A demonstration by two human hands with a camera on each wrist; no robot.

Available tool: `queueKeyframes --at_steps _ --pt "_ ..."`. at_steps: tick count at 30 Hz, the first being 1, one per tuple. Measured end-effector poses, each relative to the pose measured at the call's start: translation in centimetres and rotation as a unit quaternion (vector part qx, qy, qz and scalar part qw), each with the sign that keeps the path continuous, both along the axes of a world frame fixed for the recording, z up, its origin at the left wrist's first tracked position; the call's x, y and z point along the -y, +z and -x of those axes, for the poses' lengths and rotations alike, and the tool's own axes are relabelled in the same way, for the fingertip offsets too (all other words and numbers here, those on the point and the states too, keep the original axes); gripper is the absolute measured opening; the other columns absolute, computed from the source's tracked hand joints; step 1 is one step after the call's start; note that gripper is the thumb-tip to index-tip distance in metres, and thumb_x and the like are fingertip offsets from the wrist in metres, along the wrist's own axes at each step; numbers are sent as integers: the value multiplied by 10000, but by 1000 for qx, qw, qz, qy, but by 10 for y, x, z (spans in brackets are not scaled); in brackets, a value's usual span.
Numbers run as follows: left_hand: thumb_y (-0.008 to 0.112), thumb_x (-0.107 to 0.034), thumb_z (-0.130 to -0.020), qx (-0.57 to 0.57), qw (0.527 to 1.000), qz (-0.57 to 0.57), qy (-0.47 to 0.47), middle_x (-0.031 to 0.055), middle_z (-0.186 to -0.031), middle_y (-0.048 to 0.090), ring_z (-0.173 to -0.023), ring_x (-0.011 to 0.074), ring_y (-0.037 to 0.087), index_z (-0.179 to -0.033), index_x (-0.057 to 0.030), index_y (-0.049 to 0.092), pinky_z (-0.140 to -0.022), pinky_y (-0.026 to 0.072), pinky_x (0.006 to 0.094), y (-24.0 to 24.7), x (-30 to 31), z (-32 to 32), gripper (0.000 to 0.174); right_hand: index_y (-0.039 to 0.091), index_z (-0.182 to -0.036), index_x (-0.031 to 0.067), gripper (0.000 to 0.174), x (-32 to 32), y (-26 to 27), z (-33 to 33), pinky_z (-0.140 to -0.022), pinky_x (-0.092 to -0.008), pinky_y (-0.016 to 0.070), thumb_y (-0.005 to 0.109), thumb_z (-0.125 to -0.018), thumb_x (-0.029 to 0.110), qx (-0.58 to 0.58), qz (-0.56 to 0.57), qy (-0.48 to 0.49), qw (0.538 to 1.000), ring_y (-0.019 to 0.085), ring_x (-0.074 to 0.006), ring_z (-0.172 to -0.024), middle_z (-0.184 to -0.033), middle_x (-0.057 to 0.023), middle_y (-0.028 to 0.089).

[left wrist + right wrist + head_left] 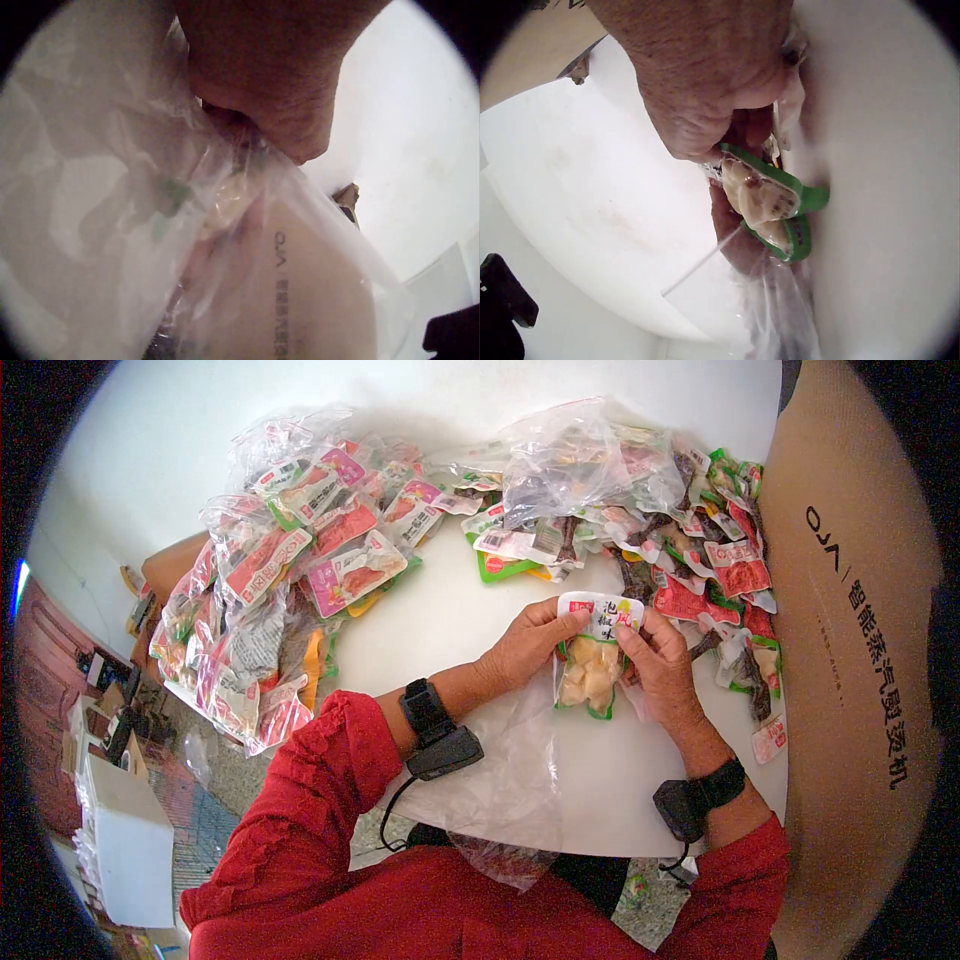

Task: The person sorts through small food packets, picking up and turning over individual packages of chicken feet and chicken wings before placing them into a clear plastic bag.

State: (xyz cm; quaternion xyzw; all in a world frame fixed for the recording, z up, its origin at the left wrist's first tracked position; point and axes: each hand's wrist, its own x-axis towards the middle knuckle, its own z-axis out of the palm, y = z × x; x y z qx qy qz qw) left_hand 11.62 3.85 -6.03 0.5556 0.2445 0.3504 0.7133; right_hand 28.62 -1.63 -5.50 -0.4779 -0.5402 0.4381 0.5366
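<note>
A sealed food packet with a white printed top, pale chunks and green edges is held upright between both hands. My left hand pinches its upper left corner, thumb on the front. The right hand grips the upper right side, thumb also on the front. A clear plastic bag hangs below the left hand over the table's front edge; in the left wrist view the bag covers much of the picture. In the right wrist view two green-edged packet parts show under the right hand.
Bags full of packets are heaped at the left of the white table. More loose packets and a clear bag lie at the back right. A tall cardboard box stands along the right side.
</note>
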Motion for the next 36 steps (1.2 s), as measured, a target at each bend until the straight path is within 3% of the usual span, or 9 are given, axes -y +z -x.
queueKeyframes --at_steps 5,11,17,36 --pt "462 -252 -874 -54 998 -39 7 53 -975 572 -883 120 532 -1054 -8 504 -797 421 263 6 3 1 306 556 -974 69 187 -1 -2 0 -400 -168 352 528 -821 173 -14 1 -2 1000 428 -21 -508 -663 40 501" --pt "413 -264 -890 8 1000 -8 -11 69 -1010 564 -909 134 532 -1081 -7 481 -818 415 273 -3 -2 0 327 551 -974 67 178 -1 -1 -1 -397 -175 352 505 -812 126 -5 9 6 1000 425 -26 -494 -665 35 504" --pt "390 -285 -896 -22 999 -37 -10 72 -1021 560 -924 137 526 -1091 -4 473 -831 405 275 1 0 2 352 547 -960 62 168 2 2 0 -398 -180 350 494 -809 112 1 11 8 1000 420 -28 -495 -671 29 503" --pt "419 -220 -885 -21 999 -32 -12 59 -978 574 -891 119 531 -1058 -2 499 -808 414 258 0 -1 2 289 532 -960 67 177 0 0 -3 -428 -176 354 515 -819 172 10 8 25 1000 420 -26 -524 -688 30 515"
